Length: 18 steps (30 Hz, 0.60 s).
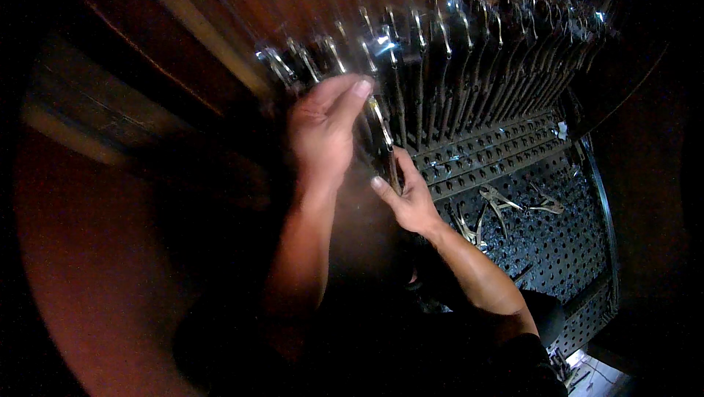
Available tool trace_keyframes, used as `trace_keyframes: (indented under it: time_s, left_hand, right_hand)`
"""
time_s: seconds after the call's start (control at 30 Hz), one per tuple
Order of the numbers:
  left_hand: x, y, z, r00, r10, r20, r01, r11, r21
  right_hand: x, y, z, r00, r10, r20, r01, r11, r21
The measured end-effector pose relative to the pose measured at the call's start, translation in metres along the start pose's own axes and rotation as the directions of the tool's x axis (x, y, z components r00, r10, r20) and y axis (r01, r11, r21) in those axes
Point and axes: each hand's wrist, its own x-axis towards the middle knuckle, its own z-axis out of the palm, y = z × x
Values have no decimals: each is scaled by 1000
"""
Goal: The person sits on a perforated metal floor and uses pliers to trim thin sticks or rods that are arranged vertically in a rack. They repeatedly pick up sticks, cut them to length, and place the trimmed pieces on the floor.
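My right hand (414, 202) is closed around a dark, thin rod with a shiny metal end (381, 124), thumb and fingers gripping its lower part. The rod stands tilted, its metal end rising beside my left hand (323, 129). That left hand is a little blurred, its thumb and fingers pressed together in a pinch just under the hanging row. Whatever lies between those fingertips is hidden. Above both hands hangs a long row of shiny metal hook-like ends (448, 43), with similar dark rods (447, 96) running down from many of them.
Below the rods, on the right, lies a dark perforated metal panel (565, 272). Several hand tools rest on it, among them pliers (499, 199) and another plier-like tool (546, 202). A brown beam (183, 19) slants across the upper left. Deep shadow covers much of the left.
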Motion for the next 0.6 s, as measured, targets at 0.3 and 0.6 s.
trace_keyframes:
  time_s: [0.3, 0.6]
  left_hand:
    - [-1, 1, -2, 999, 25, 43, -25, 1000, -5]
    - [-3, 2, -2, 996, 40, 78, -42, 999, 23]
  right_hand:
    - [2, 5, -1, 998, -44, -44, 42, 998, -54]
    - [3, -1, -1, 995, 62, -77, -65, 997, -42]
